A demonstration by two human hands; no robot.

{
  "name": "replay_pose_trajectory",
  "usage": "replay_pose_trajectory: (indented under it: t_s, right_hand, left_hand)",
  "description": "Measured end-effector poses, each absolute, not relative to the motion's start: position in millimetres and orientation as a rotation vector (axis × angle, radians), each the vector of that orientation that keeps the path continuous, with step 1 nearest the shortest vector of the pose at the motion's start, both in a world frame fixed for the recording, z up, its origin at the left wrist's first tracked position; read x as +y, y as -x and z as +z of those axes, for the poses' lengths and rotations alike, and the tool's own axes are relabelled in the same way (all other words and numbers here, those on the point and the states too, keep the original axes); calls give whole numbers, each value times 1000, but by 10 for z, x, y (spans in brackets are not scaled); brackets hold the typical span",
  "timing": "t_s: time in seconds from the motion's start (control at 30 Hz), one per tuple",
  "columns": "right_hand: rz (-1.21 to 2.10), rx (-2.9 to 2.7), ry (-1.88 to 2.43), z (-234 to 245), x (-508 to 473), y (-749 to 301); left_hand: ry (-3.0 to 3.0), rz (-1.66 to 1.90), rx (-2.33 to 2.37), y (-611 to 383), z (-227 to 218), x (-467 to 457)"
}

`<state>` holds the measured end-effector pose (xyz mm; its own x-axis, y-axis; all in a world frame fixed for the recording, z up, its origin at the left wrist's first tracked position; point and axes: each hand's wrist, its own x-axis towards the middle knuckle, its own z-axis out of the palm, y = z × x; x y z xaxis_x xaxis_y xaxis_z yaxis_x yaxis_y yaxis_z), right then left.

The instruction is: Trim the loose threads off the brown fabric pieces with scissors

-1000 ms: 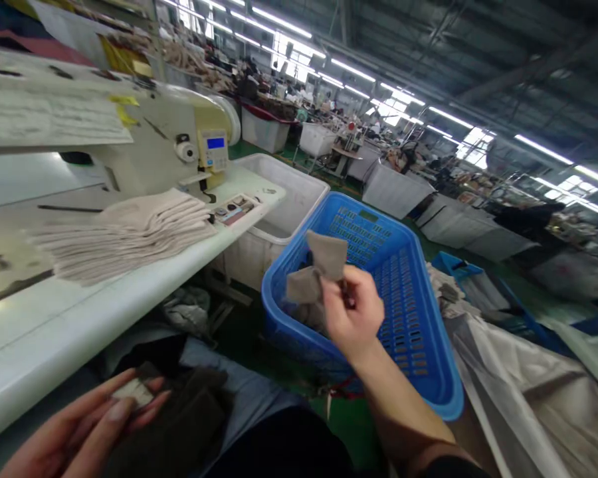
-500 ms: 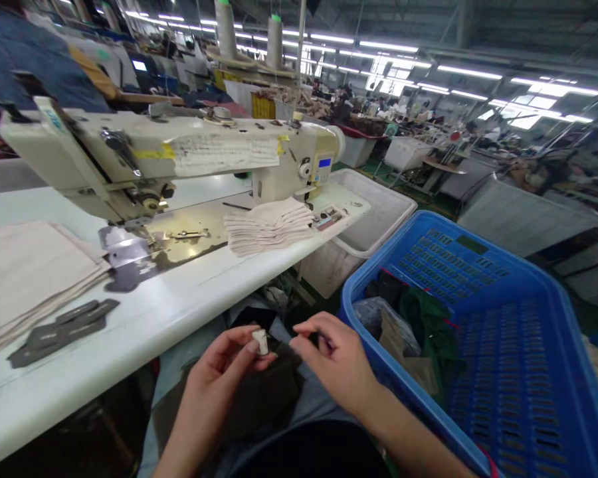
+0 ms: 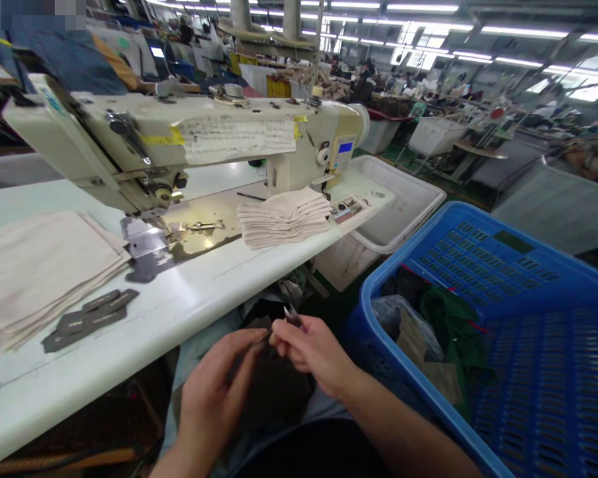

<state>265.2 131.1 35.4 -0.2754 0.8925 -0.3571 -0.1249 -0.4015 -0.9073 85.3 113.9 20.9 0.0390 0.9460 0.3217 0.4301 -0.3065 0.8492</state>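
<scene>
The gap seen between the hands half a second ago is closed. The left hand (image 3: 214, 392) and right hand (image 3: 311, 352) are now joined over the lap, palms inward, fingers (image 3: 279, 335) pinching a dark fabric piece (image 3: 274, 385) lying below the tabletop (image 3: 219, 285); small snips (image 3: 293, 316) are gripped in the right hand

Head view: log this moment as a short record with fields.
left hand: fingers pinch the dark fabric on the lap
right hand: holds small snips at the fabric's top edge
table: sewing machine, folded beige stack, dark cut pieces
right side: blue basket with fabric scraps
</scene>
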Motion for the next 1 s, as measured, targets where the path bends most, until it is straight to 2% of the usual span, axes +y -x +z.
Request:
replay_pose_trajectory:
  t_s: [0.13,0.27,0.6,1.0]
  right_hand:
    - [1138,-1443,1250,315,1224,-2666]
    - [855,-1707,1358,300,1184,-2639]
    - [674,-1703,1460,196,1216,-2614]
    - [704,-1683,1460,188,1190,-2591]
  left_hand:
    - [-865,1119,1394,-1000,295,1221]
    - [-425,1117,1271,-1139,351,1253]
    - [-337,1160,1308,-1260,400,1229]
    - [-356,1156,1348,-1267,341,1185]
